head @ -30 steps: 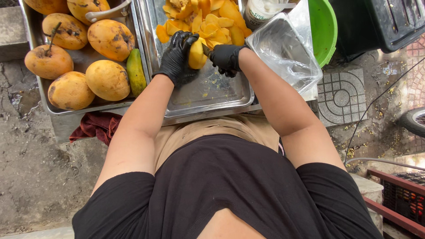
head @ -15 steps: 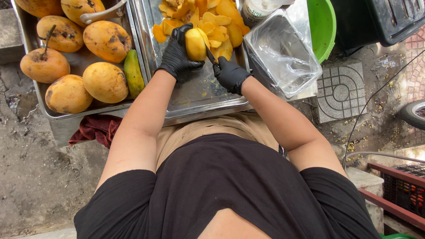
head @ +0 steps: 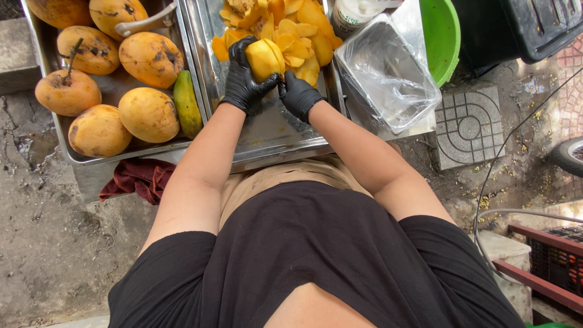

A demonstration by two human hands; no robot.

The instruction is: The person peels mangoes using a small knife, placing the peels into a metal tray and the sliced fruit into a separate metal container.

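The biggest thing before me is the steel tray (head: 285,130) I work over, its near half bare and wet with scraps. At about ten o'clock from it sits a second tray (head: 115,155) loaded with whole mangoes (head: 149,114), their yellow skins speckled brown, and one slim green fruit (head: 187,103) lying along its right wall. At two o'clock stands a clear plastic-lined container (head: 388,70), with a green bowl (head: 443,36) just behind it. At the far end of my working tray, twelve o'clock, lies a heap of cut mango slices (head: 291,21).

My left hand (head: 243,76), in a black glove, is clasped around the peeled mango (head: 265,59), holding it up above the tray just in front of the slice pile. My right hand (head: 299,94), also gloved, is clenched right beside the fruit at its four o'clock, touching it or nearly so. I take it to be gripping a small knife, though the blade is hidden between glove and fruit here and I cannot be sure.

I judge I am midway through cutting the flesh off this mango: it is peeled and seems already cut on one side. The next move calls for a steady left-hand grip on slippery fruit and a cut guided away from my thumb, so the slice falls onto the pile.
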